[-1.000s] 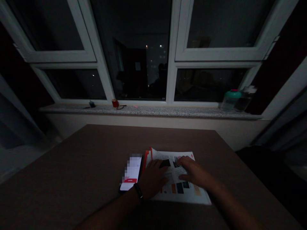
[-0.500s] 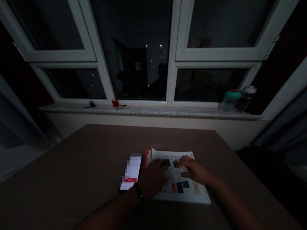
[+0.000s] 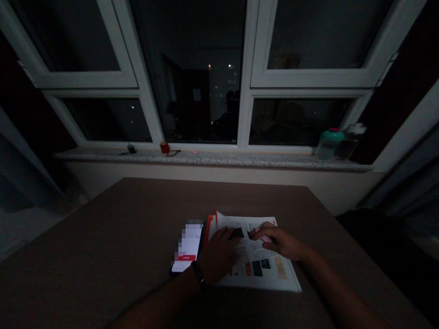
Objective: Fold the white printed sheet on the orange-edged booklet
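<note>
A printed magazine or booklet (image 3: pixel 254 278) with a red edge lies open on the brown table, its page showing text and small dark and orange pictures. My left hand (image 3: pixel 219 256) rests flat on the page's left side, fingers stretched out, with a dark band at the wrist. On the upper right of the page, my right hand (image 3: pixel 279 242) has its fingers bent around a small pink object (image 3: pixel 265 238). Most of that object is covered, so its kind cannot be made out. Just left of the booklet lies a phone (image 3: pixel 188 244) with a lit screen.
Beyond the table (image 3: pixel 137 205) runs a speckled stone windowsill (image 3: pixel 219 158) below dark windows. On it stand a small red jar (image 3: pixel 164 147), a small dark item (image 3: pixel 131 148), a bottle with a teal top (image 3: pixel 329 144) and a clear bottle (image 3: pixel 350 141).
My right hand has shifted slightly to the right over the page, with the pink object under its fingers. The left hand, booklet and phone stay in place.
</note>
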`<state>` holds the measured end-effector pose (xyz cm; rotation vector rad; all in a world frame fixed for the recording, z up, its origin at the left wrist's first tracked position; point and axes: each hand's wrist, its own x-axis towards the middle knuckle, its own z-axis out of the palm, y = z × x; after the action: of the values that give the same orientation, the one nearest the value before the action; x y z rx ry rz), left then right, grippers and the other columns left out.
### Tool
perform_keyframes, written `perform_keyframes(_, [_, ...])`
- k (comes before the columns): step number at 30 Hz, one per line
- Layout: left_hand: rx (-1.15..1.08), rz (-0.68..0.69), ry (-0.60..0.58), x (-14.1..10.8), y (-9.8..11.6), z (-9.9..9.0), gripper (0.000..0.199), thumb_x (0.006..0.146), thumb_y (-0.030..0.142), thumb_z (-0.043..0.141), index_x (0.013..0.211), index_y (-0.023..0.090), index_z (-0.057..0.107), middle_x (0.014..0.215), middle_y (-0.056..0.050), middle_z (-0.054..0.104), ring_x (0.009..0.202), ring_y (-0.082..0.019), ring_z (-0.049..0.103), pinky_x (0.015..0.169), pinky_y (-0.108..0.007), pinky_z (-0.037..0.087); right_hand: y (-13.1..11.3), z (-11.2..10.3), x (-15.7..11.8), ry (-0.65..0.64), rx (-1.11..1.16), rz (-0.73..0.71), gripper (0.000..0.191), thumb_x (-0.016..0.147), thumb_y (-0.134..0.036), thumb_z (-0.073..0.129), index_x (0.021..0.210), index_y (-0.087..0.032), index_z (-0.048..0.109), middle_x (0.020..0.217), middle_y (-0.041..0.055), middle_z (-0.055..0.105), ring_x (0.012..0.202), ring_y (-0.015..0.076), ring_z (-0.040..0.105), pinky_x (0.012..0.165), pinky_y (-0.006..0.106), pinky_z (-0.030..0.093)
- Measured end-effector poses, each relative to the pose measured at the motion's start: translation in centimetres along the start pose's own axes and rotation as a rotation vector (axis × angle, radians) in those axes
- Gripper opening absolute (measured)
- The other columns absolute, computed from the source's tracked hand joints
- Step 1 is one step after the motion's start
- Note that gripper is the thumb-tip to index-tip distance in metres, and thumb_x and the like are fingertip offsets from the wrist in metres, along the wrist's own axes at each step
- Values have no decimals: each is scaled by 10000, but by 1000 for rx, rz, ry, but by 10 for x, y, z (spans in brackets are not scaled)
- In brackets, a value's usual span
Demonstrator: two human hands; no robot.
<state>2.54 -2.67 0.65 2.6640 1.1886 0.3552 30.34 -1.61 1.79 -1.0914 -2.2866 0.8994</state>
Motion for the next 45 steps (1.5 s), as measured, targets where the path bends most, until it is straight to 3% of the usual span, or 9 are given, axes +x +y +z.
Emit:
perform_keyframes(9, [-2,-8,34,1,2,-8,349,908,280,608,1252,244,567,1461,-71,452,1377,-303,347,1125,-520,288,-13,3,-1,6,16,-22,259,857,-373,660,1081,-251,708,1107,80,628,1067,230,578,968,404,444])
perform_keyframes(15, [5,-40,63,1,0,-5,450,909,317,620,1325,191,502,1486,-108,423,1387,-302,342,1123,-494,314,-23,24,7,61,71,-53,322,988,-395,442,1100,-252,708,992,57,666,956,192,610,887,336,470])
perform_keyframes(17, [-1,-6,51,1,-2,-4,491,911,318,623,1362,200,472,1499,-106,404,1399,-294,324,1132,-484,309,-24,31,9,113,96,-31,295,964,-363,490,1186,-256,653,1042,48,673,975,196,613,891,332,466])
perform_keyframes(20, [0,44,49,1,-4,-1,508,918,277,607,1396,230,440,1526,-92,357,1417,-280,286,1138,-477,304,-23,37,11,146,205,20,400,905,-282,559,1303,-256,532,1048,29,682,959,192,628,869,317,476])
perform_keyframes(26, [-1,82,73,2,-2,-3,530,913,178,559,1413,283,416,1495,-61,379,1394,-280,298,1129,-493,303,-12,46,18,309,213,150,325,782,-194,631,1105,-229,611,921,4,636,823,173,594,718,263,469])
perform_keyframes(32, [24,100,73,5,-1,-5,549,901,125,534,1414,283,416,1412,-49,463,1325,-255,374,1120,-454,317,-5,55,28,408,297,218,302,770,-230,660,1054,-224,558,764,-39,589,682,148,554,610,238,428])
perform_keyframes(41, [45,120,90,5,-9,6,536,936,189,519,1441,302,379,1469,-46,415,1370,-263,336,1126,-486,294,-7,52,30,374,68,228,276,749,-221,693,997,-228,572,807,-20,608,720,165,559,655,259,418])
perform_keyframes(45, [45,120,65,5,-7,2,520,936,220,535,1432,293,397,1468,-52,418,1375,-269,326,1128,-486,288,-5,53,29,363,37,228,359,766,-220,683,1088,-243,527,798,-31,599,684,161,545,615,250,396])
